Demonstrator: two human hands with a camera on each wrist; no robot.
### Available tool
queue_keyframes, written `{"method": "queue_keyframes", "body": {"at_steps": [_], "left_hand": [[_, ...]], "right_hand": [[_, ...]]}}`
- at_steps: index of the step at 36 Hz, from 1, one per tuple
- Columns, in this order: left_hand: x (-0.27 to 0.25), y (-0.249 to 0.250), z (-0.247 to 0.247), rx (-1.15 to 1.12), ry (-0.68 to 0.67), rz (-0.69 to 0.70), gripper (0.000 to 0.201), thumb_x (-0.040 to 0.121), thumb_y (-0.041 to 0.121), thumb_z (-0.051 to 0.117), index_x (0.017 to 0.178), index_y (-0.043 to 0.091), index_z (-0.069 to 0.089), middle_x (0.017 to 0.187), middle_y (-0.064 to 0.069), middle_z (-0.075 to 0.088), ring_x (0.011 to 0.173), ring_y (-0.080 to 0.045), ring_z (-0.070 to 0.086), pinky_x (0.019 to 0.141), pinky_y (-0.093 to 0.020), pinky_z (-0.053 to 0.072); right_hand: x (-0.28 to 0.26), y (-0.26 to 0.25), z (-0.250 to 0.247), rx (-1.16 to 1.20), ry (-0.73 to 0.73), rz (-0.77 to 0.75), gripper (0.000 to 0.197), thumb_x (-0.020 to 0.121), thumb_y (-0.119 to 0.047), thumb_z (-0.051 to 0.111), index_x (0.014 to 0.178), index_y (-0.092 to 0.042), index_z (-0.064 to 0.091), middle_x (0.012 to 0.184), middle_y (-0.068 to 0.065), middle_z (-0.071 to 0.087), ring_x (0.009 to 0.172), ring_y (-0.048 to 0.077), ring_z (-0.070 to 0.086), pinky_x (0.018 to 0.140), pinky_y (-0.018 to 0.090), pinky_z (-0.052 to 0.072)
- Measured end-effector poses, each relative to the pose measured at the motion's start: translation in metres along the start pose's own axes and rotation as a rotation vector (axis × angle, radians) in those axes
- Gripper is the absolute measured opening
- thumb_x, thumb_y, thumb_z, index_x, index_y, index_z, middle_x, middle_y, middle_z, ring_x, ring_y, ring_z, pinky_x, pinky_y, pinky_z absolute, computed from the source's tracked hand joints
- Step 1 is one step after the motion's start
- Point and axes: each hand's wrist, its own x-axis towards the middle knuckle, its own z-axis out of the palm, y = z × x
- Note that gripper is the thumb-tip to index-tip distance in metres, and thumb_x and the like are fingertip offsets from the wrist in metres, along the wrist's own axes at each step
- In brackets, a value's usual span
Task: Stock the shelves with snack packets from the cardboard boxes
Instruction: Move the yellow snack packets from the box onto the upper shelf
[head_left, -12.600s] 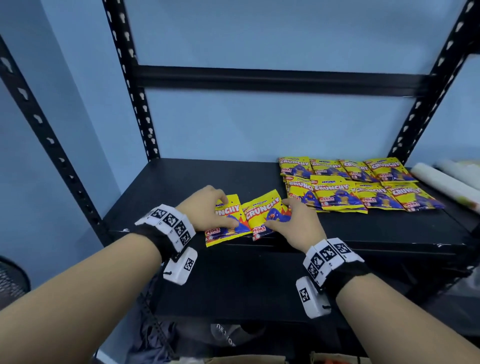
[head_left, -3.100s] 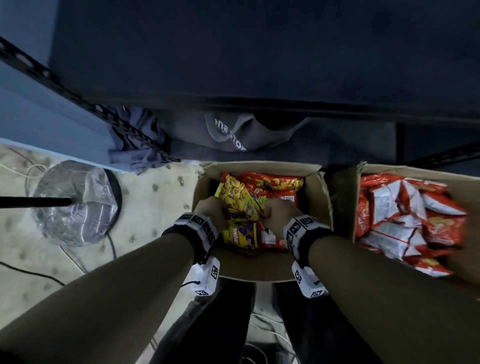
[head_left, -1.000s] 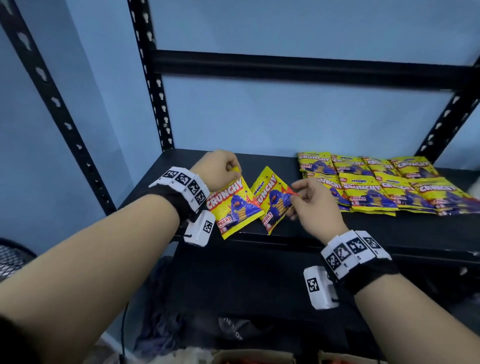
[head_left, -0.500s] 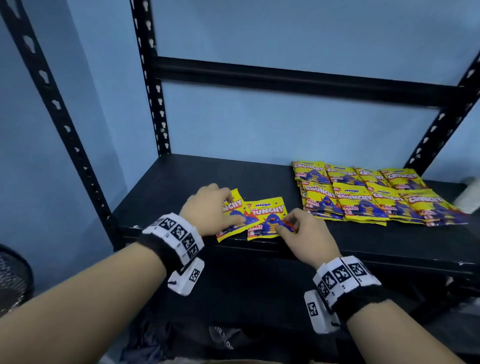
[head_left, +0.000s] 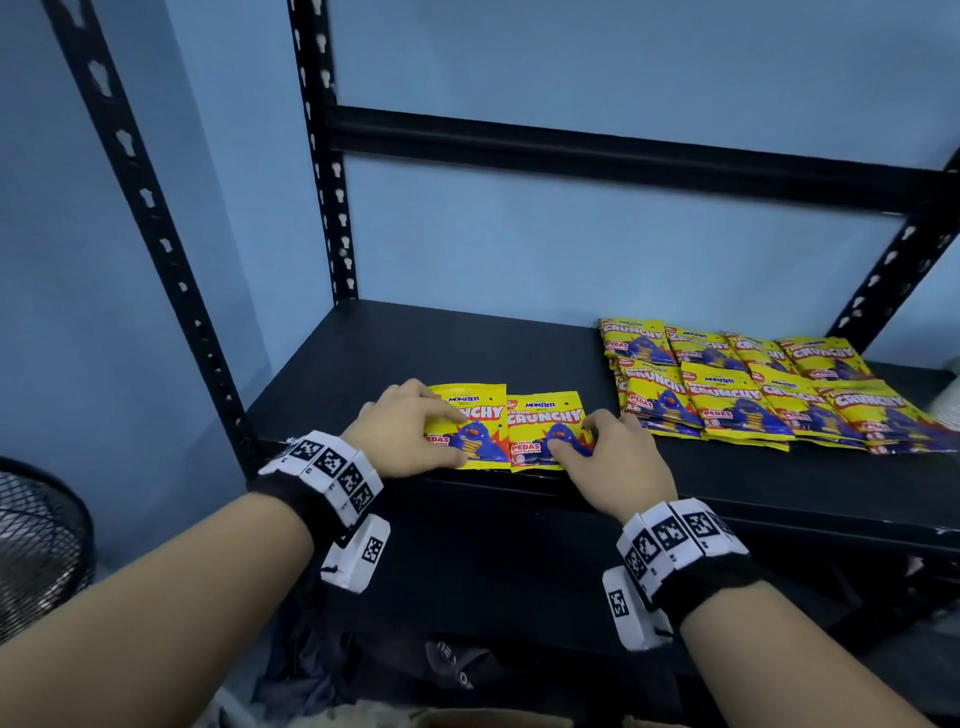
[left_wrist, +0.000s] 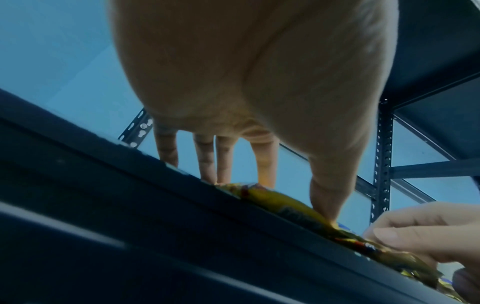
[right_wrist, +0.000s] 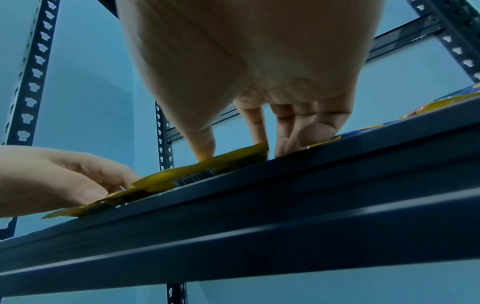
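Note:
Two yellow Crunchy snack packets lie flat, side by side, at the front edge of the black shelf (head_left: 415, 348). My left hand (head_left: 415, 434) rests on the left packet (head_left: 480, 426); in the left wrist view its fingers (left_wrist: 207, 160) reach straight down at the packet's far edge and the thumb presses the left packet (left_wrist: 280, 200). My right hand (head_left: 608, 452) holds the right packet (head_left: 545, 421) at its right edge with curled fingers. The right wrist view shows the thumb on the right packet (right_wrist: 207, 164) and the fingers (right_wrist: 283, 131) bent behind it.
Several matching packets (head_left: 753, 400) lie in overlapping rows on the shelf's right half. Black slotted uprights (head_left: 322, 182) and a cross beam (head_left: 623, 156) frame the bay. A fan grille (head_left: 36, 545) stands at the left. Dark cloth (head_left: 457, 670) lies on the lower level.
Three seconds ago both hands were in a cardboard box. One second ago the two packets were tilted in the air; now they lie flat and squared at the shelf's front edge.

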Motion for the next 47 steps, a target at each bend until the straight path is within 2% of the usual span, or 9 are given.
{"method": "queue_keyframes", "body": {"at_steps": [4,13,21,24,28,31,35,39,47], "left_hand": [[-0.002,0.003,-0.001,-0.048,0.095,-0.135,0.091,0.059,0.092,0.062,0.131,0.038,0.054,0.120,0.009,0.047,0.113,-0.015,0.053,0.103,-0.047,0.046],[0.006,0.018,-0.002,-0.169,-0.031,-0.293,0.063,0.056,0.070,0.084,0.090,0.019,0.071,0.081,0.005,0.073,0.078,-0.014,0.070,0.080,-0.041,0.059],[0.012,0.037,-0.005,-0.290,0.045,-0.218,0.040,0.081,0.037,0.083,0.104,0.022,0.053,0.094,0.005,0.068,0.084,-0.010,0.067,0.066,-0.028,0.051],[0.019,0.049,-0.009,-0.355,0.068,-0.176,0.037,0.080,0.035,0.084,0.101,0.024,0.054,0.092,0.004,0.070,0.081,-0.012,0.069,0.068,-0.031,0.055],[0.044,0.075,-0.014,-0.447,0.165,-0.157,0.039,0.078,0.032,0.086,0.099,0.019,0.055,0.092,0.000,0.072,0.085,-0.015,0.070,0.076,-0.038,0.057],[0.072,0.098,-0.016,-0.570,0.188,-0.153,0.041,0.070,0.028,0.086,0.098,0.013,0.061,0.088,-0.003,0.076,0.084,-0.019,0.074,0.084,-0.046,0.060],[0.112,0.138,-0.015,-0.615,0.147,-0.144,0.031,0.065,0.021,0.074,0.082,-0.004,0.069,0.071,-0.001,0.071,0.064,-0.018,0.066,0.066,-0.029,0.054],[0.156,0.179,-0.007,-0.622,0.145,-0.173,0.017,0.072,0.013,0.072,0.066,0.014,0.056,0.052,0.001,0.041,0.039,-0.013,0.032,0.043,-0.019,0.024],[0.234,0.230,0.020,-0.500,0.141,-0.226,0.039,0.073,0.016,0.083,0.060,0.016,0.046,0.056,0.000,0.047,0.049,-0.015,0.043,0.038,-0.018,0.033]], "right_hand": [[0.007,-0.004,0.000,0.018,-0.009,0.074,0.073,0.085,-0.073,0.059,0.127,-0.013,0.052,0.127,0.006,0.053,0.115,0.026,0.057,0.082,0.040,0.051],[0.024,-0.009,-0.003,0.239,-0.097,0.151,0.049,0.075,-0.047,0.086,0.076,-0.009,0.055,0.074,0.010,0.064,0.065,0.020,0.059,0.056,0.032,0.044],[0.030,-0.007,-0.012,0.344,-0.118,0.022,0.027,0.092,-0.028,0.071,0.104,-0.011,0.053,0.095,0.004,0.061,0.080,0.019,0.059,0.066,0.034,0.048],[0.035,-0.001,-0.022,0.401,-0.103,0.012,0.027,0.094,-0.027,0.070,0.108,-0.018,0.049,0.099,0.004,0.060,0.083,0.026,0.065,0.077,0.047,0.059],[0.045,0.016,-0.046,0.459,-0.013,0.020,0.029,0.098,-0.024,0.066,0.119,-0.014,0.048,0.113,0.006,0.060,0.062,0.023,0.066,0.046,0.023,0.051],[0.060,0.035,-0.064,0.524,0.070,0.050,0.051,0.098,-0.025,0.067,0.141,-0.009,0.045,0.128,0.009,0.056,0.061,0.024,0.070,0.055,0.035,0.058],[0.090,0.071,-0.092,0.568,0.127,0.113,0.045,0.094,-0.021,0.067,0.133,-0.007,0.052,0.115,0.011,0.065,0.065,0.027,0.075,0.057,0.041,0.059],[0.123,0.106,-0.120,0.659,0.164,0.231,0.035,0.092,-0.007,0.066,0.125,-0.006,0.053,0.089,0.015,0.071,0.056,0.026,0.073,0.065,0.046,0.063],[0.186,0.160,-0.139,0.480,0.132,0.303,0.012,0.092,-0.007,0.067,0.090,-0.006,0.055,0.072,0.010,0.071,0.045,0.014,0.068,0.041,0.025,0.052]]}}
